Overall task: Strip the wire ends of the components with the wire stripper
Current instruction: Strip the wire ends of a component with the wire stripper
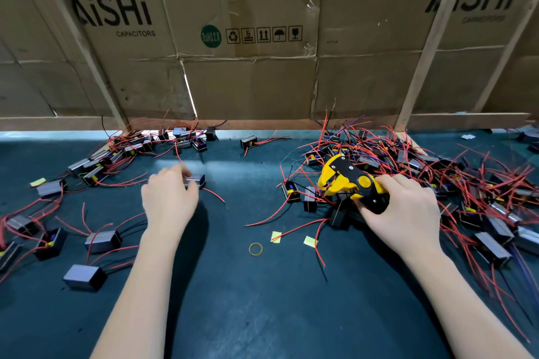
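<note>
- The worktop [262,300] fills the lower frame; unstripped components [437,183] heap at right, others [96,166] scatter at left.
- The wire stripper [350,183], rigid plastic and probably light, sits right of centre; the right hand [408,213] wraps its handles, the sensible hold.
- One component [196,181], small, boxy, with limp wires, sits left of centre; the left hand [169,198] pinches its stiff body.

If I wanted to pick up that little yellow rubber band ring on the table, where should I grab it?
Pinch the rubber band anywhere on its thin loop, coming straight down from above. It lies flat on the green mat with bare space around it, so no side is blocked. It looks too thin to grab from the side, so press one finger inside the ring and the thumb outside, then lift.
</note>
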